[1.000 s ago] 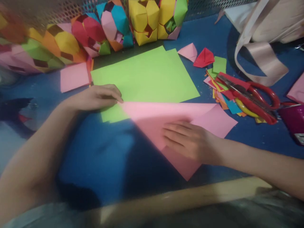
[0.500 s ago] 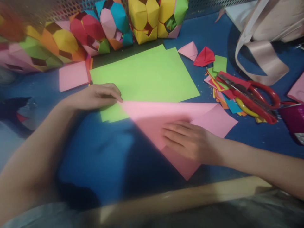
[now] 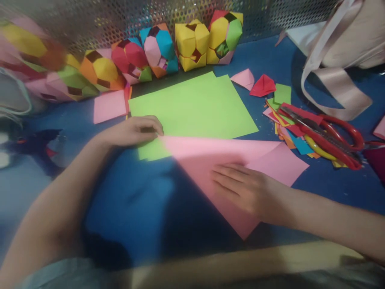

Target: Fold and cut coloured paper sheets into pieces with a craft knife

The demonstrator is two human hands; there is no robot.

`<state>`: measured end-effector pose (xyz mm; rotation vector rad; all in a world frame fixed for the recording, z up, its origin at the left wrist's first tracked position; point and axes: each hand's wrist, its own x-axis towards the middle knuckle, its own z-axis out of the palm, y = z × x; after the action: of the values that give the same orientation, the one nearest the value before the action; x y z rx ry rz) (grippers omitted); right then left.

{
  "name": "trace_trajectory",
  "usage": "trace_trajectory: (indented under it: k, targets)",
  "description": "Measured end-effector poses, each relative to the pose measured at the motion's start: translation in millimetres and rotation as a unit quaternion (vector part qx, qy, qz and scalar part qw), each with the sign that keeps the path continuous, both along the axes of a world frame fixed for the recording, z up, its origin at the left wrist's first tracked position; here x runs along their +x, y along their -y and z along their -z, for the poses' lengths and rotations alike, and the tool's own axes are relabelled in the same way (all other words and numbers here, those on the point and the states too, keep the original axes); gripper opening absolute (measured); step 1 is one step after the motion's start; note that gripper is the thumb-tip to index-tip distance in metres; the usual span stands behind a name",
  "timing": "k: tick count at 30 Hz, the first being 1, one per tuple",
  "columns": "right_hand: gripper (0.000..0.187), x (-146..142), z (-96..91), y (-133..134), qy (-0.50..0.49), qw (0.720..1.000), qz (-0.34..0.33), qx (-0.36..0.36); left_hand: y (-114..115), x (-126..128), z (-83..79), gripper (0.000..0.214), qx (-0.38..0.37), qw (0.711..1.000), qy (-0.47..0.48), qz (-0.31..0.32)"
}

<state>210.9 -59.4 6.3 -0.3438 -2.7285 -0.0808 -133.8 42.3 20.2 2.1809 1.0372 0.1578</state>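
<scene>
The pink paper (image 3: 195,160), one folded sheet, lies under both hands, overlapping at least two green sheets (image 3: 192,112). The right hand (image 3: 240,184) is flat on it, gripping nothing; the left hand (image 3: 138,130) is loosely curled at its left corner, whether pinching I cannot tell. It should be light, bendy, easily creased, best taken by edges. Beyond the hands: two folded pieces (image 3: 263,85), one scissors (image 3: 325,138), at least six paper balls (image 3: 192,44).

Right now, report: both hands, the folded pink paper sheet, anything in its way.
Left hand at left corner of folded pink paper sheet; right hand flat on it. Red-handled metal scissors off its right side; nothing else seen on top.
</scene>
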Motion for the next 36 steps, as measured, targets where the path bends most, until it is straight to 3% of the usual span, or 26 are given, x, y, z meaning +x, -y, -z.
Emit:
trace_trajectory:
  k: [11,17,21,26,30,36]
  targets:
    - [0.035,0.9,7.1,8.0,0.023,0.999,0.006,0.026,7.3,2.3,-6.8,0.021,0.090,0.995,-0.043,0.008]
    - [0.032,-2.1,8.1,8.9,0.005,0.999,0.007,0.033,17.9,12.7,-9.4,0.022,0.089,0.991,-0.081,-0.060]
    - [0.030,-2.7,10.6,8.5,0.001,0.999,0.004,0.041,23.0,20.3,-9.9,0.019,0.108,0.988,-0.089,-0.072]
    - [0.031,-2.2,11.4,8.3,0.002,0.999,0.003,0.049,24.9,24.0,-17.6,0.020,0.060,0.990,-0.103,-0.078]
    - [0.033,-3.5,10.2,8.5,-0.006,0.999,0.007,0.045,27.2,29.2,-22.7,0.034,0.016,0.992,-0.079,-0.102]
    - [0.034,-4.7,10.2,7.5,-0.004,0.999,0.004,0.045,28.0,31.7,-16.4,0.033,0.013,0.992,-0.073,-0.103]
